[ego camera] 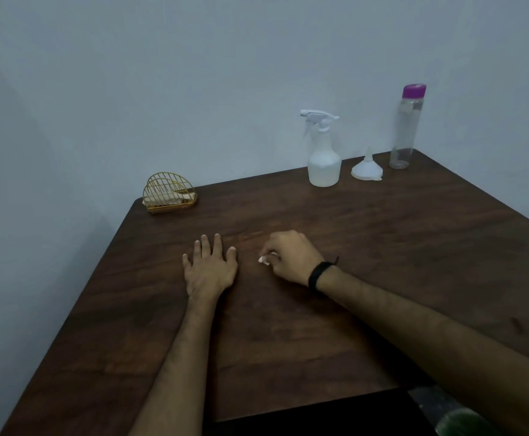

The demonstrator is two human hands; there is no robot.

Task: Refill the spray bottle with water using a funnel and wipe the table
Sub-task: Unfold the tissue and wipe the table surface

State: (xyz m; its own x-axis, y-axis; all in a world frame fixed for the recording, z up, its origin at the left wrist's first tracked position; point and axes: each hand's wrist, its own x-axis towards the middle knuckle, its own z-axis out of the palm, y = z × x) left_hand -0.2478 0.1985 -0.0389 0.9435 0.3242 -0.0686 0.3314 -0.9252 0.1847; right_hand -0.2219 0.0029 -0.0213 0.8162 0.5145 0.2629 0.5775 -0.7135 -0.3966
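Right hand (pixel 291 258) around tissue (pixel 264 260)

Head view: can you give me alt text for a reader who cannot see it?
A person's right hand pinches a small white tissue against a dark wooden table, the left hand flat beside it. At the far edge stand a spray bottle, a funnel, a purple-capped water bottle and a wire napkin holder.

head view | looks forward-down | table (pixel 382 247) near | wall behind
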